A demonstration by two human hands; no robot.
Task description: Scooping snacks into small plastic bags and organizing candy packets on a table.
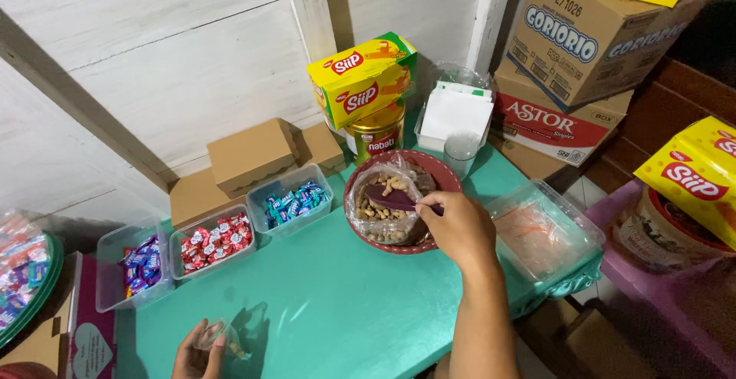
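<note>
— Where does the single view look from?
— From the person's head, close above the teal bench [330,302], angled down and forward at the white plank wall [176,65] behind it.
— Any second view?
— No, only this one.

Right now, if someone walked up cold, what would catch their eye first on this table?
Probably the right hand at the middle, holding a dark purple scoop in a bag of peanuts that sits in a red bowl. Next, three clear tubs of wrapped candies lined up to the left on the turquoise table. The left hand holds a small clear cup at the bottom edge.
</note>
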